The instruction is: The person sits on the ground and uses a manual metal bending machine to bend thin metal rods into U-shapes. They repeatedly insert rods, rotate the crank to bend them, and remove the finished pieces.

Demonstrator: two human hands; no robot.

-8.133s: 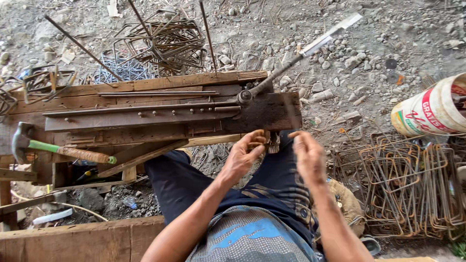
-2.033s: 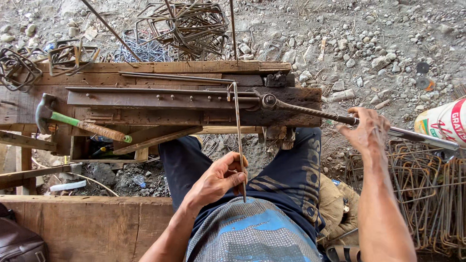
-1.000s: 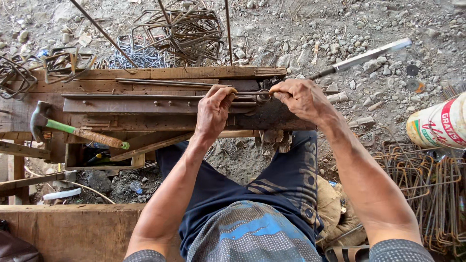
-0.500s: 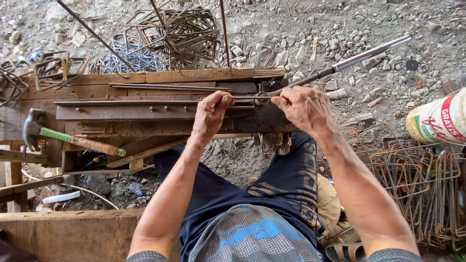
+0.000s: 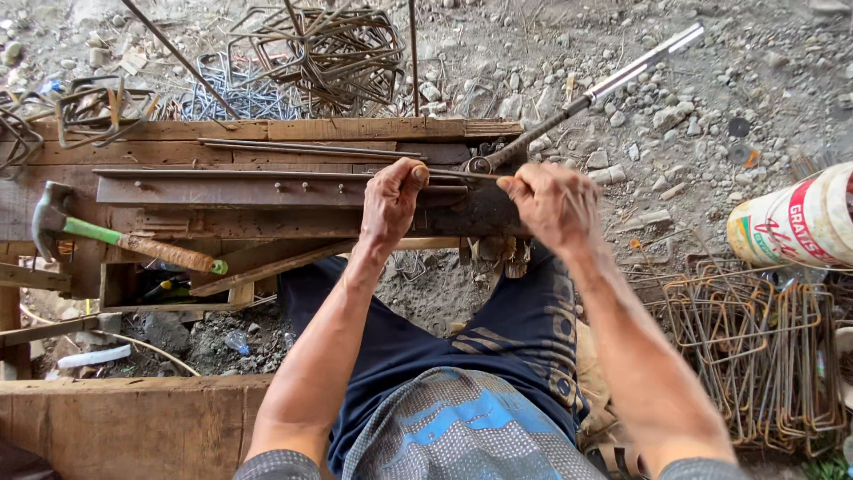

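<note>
On the wooden bench (image 5: 267, 132), both the left hand (image 5: 391, 200) and right hand (image 5: 553, 203) hold fingers closed around a thin steel rod (image 5: 462, 175)

Bright, even daylight; soft shadows beneath the workbench (image 5: 267, 133); sharp centre; slight wide-angle curving at edges

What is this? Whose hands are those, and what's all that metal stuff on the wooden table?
The camera sits on a person's head and looks down, so you see their own arms and lap. Their left hand and right hand pinch a thin metal rod lying across a rough wooden bench. On the bench there is a flat iron bar with pegs, and a long lever tool pointing away over the gravel. A hammer with a green handle rests at the left. Bent wire rectangles are stacked on the right, beside a white bucket, with more bent wire pieces beyond the bench.
</note>
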